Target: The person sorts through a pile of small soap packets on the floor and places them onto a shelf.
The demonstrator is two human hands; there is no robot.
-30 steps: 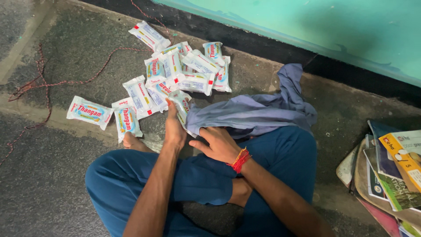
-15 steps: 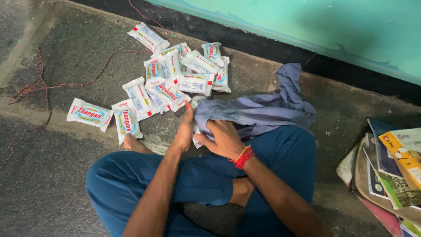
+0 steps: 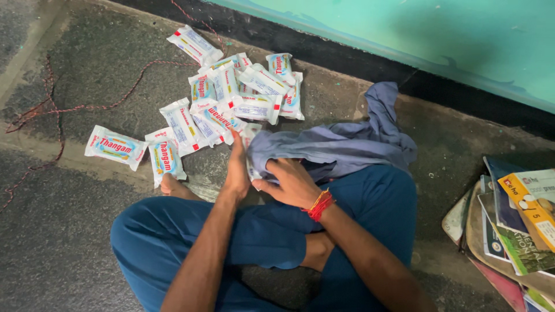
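We find our left hand (image 3: 237, 170) edge-on with fingers straight, pressed against a white soap packet (image 3: 250, 138) at the mouth of the grey-blue cloth (image 3: 341, 147). Our right hand (image 3: 292, 182) pinches the cloth's near hem, holding it partly over that packet. How much lies inside the cloth we cannot tell. At 11 o'clock, more packets (image 3: 231, 95) lie heaped on the floor (image 3: 87, 86). Books (image 3: 514, 219) sit at 3 o'clock.
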